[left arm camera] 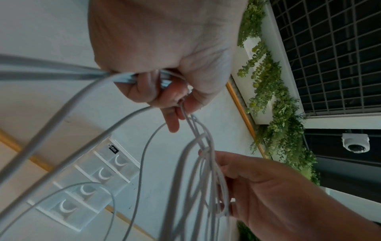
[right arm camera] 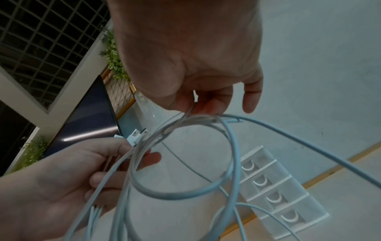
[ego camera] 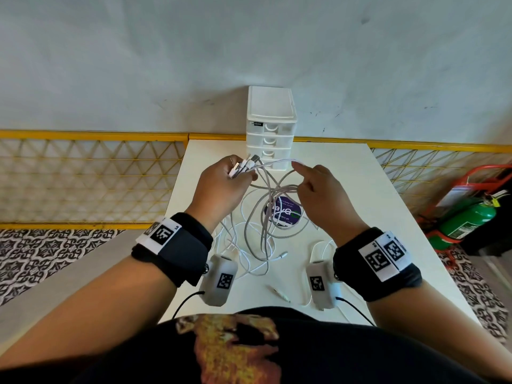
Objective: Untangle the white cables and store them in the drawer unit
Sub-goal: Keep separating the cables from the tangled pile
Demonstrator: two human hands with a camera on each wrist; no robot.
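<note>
Above the table's [ego camera: 388,217] far edge, before the closed drawer unit [ego camera: 270,128], the left hand [ego camera: 221,184] grips the white cables' [ego camera: 266,217] plug ends; the right hand [ego camera: 321,195] pinches looped strands. Pulling apart could tighten the knot.

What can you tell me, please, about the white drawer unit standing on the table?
The drawer unit is a small tower of glossy white plastic, upright at the far edge of the white table, backed against the wall. The wrist views show four stacked translucent drawers, each with a curved white pull; all look closed. A small black label sits at the top drawer's corner. Neither hand touches it; whether a loop of white cables touches its base is unclear.
</note>
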